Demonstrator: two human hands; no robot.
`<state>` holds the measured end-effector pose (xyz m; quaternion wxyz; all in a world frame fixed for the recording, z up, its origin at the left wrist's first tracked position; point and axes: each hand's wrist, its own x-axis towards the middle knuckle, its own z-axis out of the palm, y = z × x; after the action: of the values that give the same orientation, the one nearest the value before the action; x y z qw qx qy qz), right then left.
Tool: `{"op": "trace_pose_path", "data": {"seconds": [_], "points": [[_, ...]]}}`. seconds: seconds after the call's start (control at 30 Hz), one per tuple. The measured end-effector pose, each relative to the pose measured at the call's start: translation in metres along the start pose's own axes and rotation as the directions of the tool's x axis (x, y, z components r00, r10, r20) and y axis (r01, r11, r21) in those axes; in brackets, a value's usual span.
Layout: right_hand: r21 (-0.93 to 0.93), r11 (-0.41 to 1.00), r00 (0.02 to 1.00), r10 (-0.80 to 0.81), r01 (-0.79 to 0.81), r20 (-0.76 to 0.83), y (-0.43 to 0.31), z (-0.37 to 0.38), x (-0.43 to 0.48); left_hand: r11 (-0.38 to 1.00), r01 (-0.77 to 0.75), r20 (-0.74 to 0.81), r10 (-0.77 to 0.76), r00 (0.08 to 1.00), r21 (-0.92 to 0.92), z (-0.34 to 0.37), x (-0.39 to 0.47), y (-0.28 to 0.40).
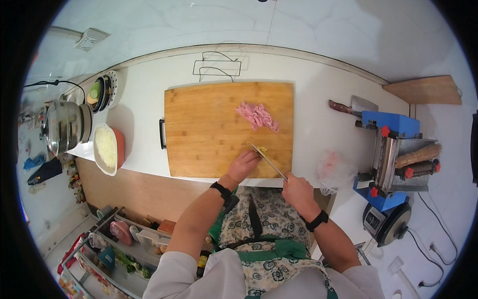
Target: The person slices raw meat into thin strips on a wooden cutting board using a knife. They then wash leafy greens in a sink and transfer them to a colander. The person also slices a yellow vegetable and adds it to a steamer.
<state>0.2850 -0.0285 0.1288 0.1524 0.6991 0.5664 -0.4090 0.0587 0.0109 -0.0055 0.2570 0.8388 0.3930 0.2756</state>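
Observation:
My right hand [298,190] grips the handle of a kitchen knife [270,163], its blade slanting up and left over the near part of a bamboo cutting board [201,129]. Beside the blade, the curled fingertips of my left hand [244,163] point down at the board; whatever lies under them is hidden. Small yellowish slices [263,149], possibly ginger, lie just right of the blade. Farther up the board is a loose heap of sliced raw pink meat [257,116].
Left stand a bowl of pale shreds [105,145], a steel steamer pot [63,127] and stacked baskets [106,91]. A wire rack [216,68] sits behind the board. Right are a plastic bag [334,172], a cleaver [353,106], a blue-sided roller machine [392,157] and an electric cooker [386,224].

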Motion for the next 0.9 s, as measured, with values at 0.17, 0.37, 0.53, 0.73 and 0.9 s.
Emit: {"op": "trace_pose_path", "data": {"seconds": [0.17,0.37,0.53,0.73,0.9], "points": [[0.008,1.0,1.0,0.014,-0.014,-0.023,-0.003,0.027,0.018,0.999,-0.01,-0.019,0.011,1.0,0.048,-0.001,-0.001,0.002],[0.103,0.994,0.996,-0.034,0.042,-0.077,0.002,0.025,0.025,0.998,0.045,-0.022,-0.047,0.999,-0.051,-0.002,0.002,-0.002],[0.109,0.993,0.993,-0.042,0.054,-0.108,-0.001,0.013,0.008,0.994,0.063,-0.012,-0.065,0.998,-0.091,-0.009,-0.006,0.0],[0.062,0.998,0.998,-0.02,0.024,-0.059,-0.004,0.009,0.004,0.998,0.062,0.041,-0.062,0.997,-0.007,-0.007,0.001,0.007],[0.067,0.997,0.999,0.024,-0.022,-0.027,-0.003,0.01,0.008,0.998,0.05,0.021,-0.051,0.998,0.035,-0.008,0.002,0.006]]}}
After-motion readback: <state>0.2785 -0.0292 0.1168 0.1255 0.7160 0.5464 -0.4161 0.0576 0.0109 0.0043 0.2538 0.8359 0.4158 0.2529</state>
